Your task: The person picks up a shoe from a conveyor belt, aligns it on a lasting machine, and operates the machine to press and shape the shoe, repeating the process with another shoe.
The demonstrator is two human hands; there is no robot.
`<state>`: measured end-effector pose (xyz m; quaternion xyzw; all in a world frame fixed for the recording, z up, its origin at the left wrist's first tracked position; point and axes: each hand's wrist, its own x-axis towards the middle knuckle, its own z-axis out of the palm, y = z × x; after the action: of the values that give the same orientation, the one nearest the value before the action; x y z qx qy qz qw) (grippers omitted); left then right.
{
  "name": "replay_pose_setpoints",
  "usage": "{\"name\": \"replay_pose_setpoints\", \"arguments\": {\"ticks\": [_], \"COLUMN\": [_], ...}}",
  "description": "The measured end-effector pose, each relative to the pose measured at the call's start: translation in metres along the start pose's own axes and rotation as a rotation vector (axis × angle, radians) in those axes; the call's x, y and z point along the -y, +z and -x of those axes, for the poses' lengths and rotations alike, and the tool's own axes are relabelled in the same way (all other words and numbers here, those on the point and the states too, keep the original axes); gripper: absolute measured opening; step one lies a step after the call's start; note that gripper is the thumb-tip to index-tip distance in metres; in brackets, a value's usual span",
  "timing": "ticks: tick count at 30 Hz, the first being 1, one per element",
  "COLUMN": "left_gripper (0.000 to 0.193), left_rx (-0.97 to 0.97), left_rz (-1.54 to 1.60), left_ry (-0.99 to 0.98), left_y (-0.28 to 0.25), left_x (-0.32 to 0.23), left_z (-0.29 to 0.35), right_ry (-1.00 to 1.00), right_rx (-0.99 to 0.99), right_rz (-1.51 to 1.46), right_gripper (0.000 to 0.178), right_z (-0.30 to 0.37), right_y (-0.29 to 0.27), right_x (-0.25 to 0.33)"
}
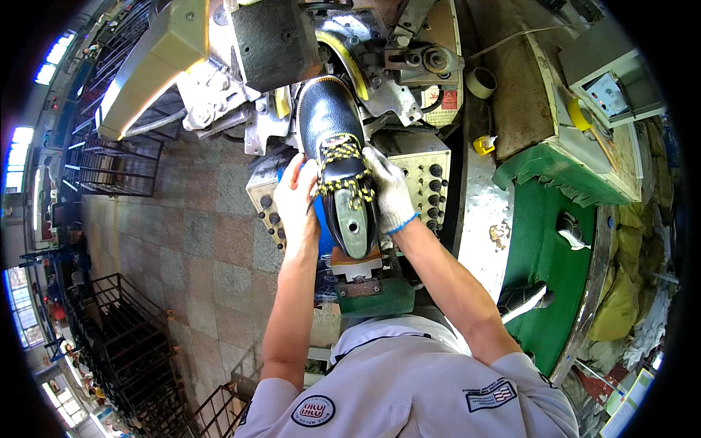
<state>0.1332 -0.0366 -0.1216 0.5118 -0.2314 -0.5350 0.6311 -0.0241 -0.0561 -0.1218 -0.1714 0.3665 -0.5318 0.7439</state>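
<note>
A black leather shoe (327, 106) with yellow-and-black laces (340, 150) is between my hands, its toe pointing away from me into a machine (274, 51). A grey-green shoe last (353, 232) fills its opening. My bare left hand (298, 196) presses on the shoe's left side, fingers bent against the upper. On the right side, my right hand (388, 188), in a white knit glove with a blue cuff, is closed around the upper beside the laces. The toe sits between the machine's curved yellow-edged metal parts (343, 64).
Button panels (420, 186) flank the shoe below the machine head. To the right, a green-lined trough (548, 270) holds dark shoes (573, 230), with a worn cabinet (518, 87) above it. A tape roll (481, 82) lies nearby. Metal racks (120, 164) stand on the tiled floor at left.
</note>
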Motion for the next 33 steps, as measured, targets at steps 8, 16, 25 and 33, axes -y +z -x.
{"name": "replay_pose_setpoints", "arguments": {"ticks": [8,16,25,33], "left_gripper": [0.053,0.055,0.049,0.045], "left_rx": [0.147,0.121,0.082,0.194], "left_rz": [0.261,0.162,0.074,0.064], "left_ry": [-0.348,-0.308,-0.301,-0.05], "left_y": [0.004,-0.001,0.0,-0.01], "left_x": [0.028,0.026,0.023,0.042], "left_z": [0.008,-0.003,-0.005,-0.014], "right_ry": [-0.098,-0.158,-0.048,-0.3], "right_rx": [-0.068,-0.043,-0.064,-0.043], "right_rz": [0.199,0.211,0.066,0.257], "right_gripper": [0.058,0.047,0.04,0.038], "right_z": [-0.01,-0.017,-0.025,-0.023], "right_y": [0.0,0.002,-0.003,-0.001], "right_x": [-0.007,-0.015,-0.024,-0.033]}}
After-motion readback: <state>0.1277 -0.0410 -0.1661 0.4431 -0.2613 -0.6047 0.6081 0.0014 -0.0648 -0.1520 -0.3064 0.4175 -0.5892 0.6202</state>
